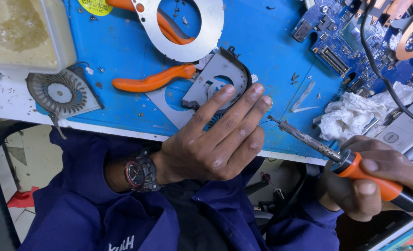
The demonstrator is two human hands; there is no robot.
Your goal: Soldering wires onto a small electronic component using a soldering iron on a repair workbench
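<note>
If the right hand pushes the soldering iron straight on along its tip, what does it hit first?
Probably the left hand's fingertips, resting on the grey fan housing. The soldering iron in the right hand points up-left at them, though depth is unclear.

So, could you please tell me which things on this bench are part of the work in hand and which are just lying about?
In hand:
- left hand pressing on the dark fan housing
- right hand gripping the soldering iron, tip near the left fingertips

Lying about:
- orange pliers
- loose fan
- metal ring plate
- circuit board
- crumpled tissue
- plastic tub
</note>
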